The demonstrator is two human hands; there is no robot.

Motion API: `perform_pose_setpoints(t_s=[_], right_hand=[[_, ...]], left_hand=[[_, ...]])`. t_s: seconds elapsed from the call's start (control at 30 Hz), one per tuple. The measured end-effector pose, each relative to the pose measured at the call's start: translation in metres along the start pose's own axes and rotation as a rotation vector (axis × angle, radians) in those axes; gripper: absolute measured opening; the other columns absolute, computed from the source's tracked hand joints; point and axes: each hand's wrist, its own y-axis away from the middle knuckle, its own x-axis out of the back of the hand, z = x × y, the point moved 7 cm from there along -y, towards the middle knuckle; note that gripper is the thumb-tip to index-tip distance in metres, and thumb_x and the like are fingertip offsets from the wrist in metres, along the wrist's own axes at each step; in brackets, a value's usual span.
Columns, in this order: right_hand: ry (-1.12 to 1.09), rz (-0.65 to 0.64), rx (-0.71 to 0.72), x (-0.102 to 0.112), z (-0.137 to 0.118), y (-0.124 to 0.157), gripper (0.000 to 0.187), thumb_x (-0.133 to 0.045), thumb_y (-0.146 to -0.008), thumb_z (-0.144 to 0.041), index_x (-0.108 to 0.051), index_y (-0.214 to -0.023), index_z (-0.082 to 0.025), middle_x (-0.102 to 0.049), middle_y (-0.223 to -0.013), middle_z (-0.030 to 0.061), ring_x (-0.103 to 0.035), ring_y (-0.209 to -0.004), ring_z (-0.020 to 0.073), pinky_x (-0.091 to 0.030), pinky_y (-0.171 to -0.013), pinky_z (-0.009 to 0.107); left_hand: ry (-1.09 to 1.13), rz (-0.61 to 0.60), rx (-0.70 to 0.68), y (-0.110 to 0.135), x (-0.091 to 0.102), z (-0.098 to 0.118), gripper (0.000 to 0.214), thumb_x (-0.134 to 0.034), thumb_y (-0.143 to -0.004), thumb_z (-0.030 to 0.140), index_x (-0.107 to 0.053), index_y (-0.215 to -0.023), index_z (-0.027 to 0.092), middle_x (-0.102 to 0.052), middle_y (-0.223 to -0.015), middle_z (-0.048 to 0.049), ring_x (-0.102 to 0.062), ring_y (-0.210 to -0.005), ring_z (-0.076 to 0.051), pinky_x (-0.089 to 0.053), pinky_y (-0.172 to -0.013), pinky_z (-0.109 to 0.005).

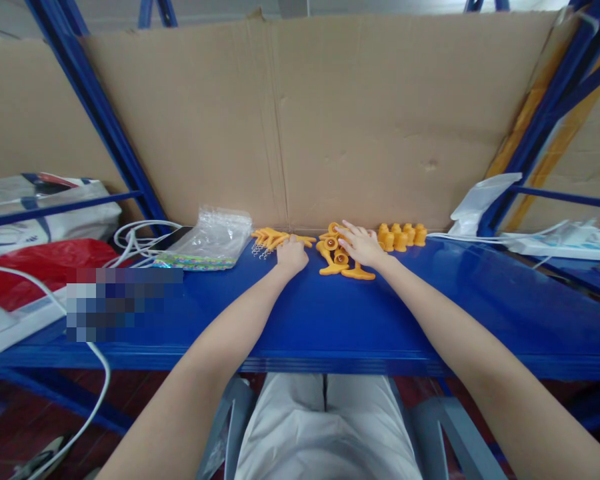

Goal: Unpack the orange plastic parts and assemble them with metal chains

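Note:
My left hand (293, 256) rests on the blue table with its fingers curled closed. Orange plastic (307, 241) shows just past its fingers, but whether the hand grips it is hidden. Against its left side lies a group of orange plastic pieces (267, 235) with thin silvery metal chains or wires (261, 251) trailing from them. My right hand (363, 245) reaches over a loose heap of orange pieces, fingers stretched out and touching the heap. Some of these are curved handle-like parts (359, 273); others are round cups (331, 243) facing up. Under the right palm, the contact is hidden.
Several orange knob-shaped pieces (403, 236) stand in rows to the right. Clear plastic bags (213, 240) lie left. White cables (135, 237), a red bag (50, 267) and a white power strip (25, 327) occupy the far left. A cardboard sheet (360, 120) closes the back.

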Motion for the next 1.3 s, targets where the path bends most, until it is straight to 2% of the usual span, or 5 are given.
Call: perform_pose_setpoints(t_s=[0.2,0.5,0.77,1.03,1.3], right_hand=[[0.017,-0.004,0.022,-0.002,-0.006,0.001,0.053,-0.027,-0.105,-0.042,-0.053,-0.148,-0.026,-0.051,-0.155,0.0111,-0.049,-0.138,0.0346,-0.034,-0.111,0.065],[0.100,-0.003,-0.051,0.004,-0.013,0.000,0.054,-0.028,-0.104,-0.042,-0.052,-0.148,-0.024,-0.048,-0.157,0.0137,-0.053,-0.133,0.0400,-0.026,-0.112,0.069],[0.213,0.021,-0.192,0.018,-0.007,0.007,0.039,-0.034,-0.099,-0.021,-0.063,-0.124,-0.013,-0.071,-0.121,0.0210,-0.064,-0.115,0.0353,-0.027,-0.110,0.060],[0.207,0.004,-0.256,0.017,0.005,0.009,0.036,-0.043,-0.099,-0.028,-0.055,-0.127,-0.008,-0.069,-0.121,0.0242,-0.065,-0.112,0.0351,-0.031,-0.104,0.050],[0.170,-0.046,-0.221,0.010,0.005,0.008,0.033,-0.044,-0.101,-0.027,-0.060,-0.129,-0.017,-0.071,-0.124,0.0185,-0.066,-0.115,0.0330,-0.034,-0.101,0.050]], left_hand=[[0.032,-0.075,0.016,-0.003,-0.010,-0.005,0.051,-0.046,-0.087,0.016,-0.066,-0.134,0.019,-0.061,-0.136,-0.0192,-0.055,-0.131,-0.036,-0.046,-0.107,-0.050],[0.050,-0.103,0.093,-0.005,-0.017,-0.013,0.052,-0.037,-0.096,0.026,-0.052,-0.146,0.023,-0.050,-0.151,-0.0168,-0.039,-0.146,-0.036,-0.037,-0.114,-0.059],[0.039,-0.154,0.160,-0.006,-0.022,-0.019,0.059,-0.031,-0.099,0.039,-0.042,-0.154,0.023,-0.035,-0.164,-0.0144,-0.031,-0.151,-0.038,-0.028,-0.119,-0.063],[0.010,-0.112,0.167,-0.005,-0.019,-0.018,0.052,-0.036,-0.098,0.035,-0.052,-0.147,0.028,-0.045,-0.157,-0.0140,-0.039,-0.144,-0.036,-0.033,-0.115,-0.061],[0.021,-0.017,0.125,-0.005,-0.016,-0.016,0.042,-0.041,-0.098,0.029,-0.064,-0.133,0.026,-0.058,-0.140,-0.0171,-0.050,-0.133,-0.037,-0.039,-0.106,-0.059]])
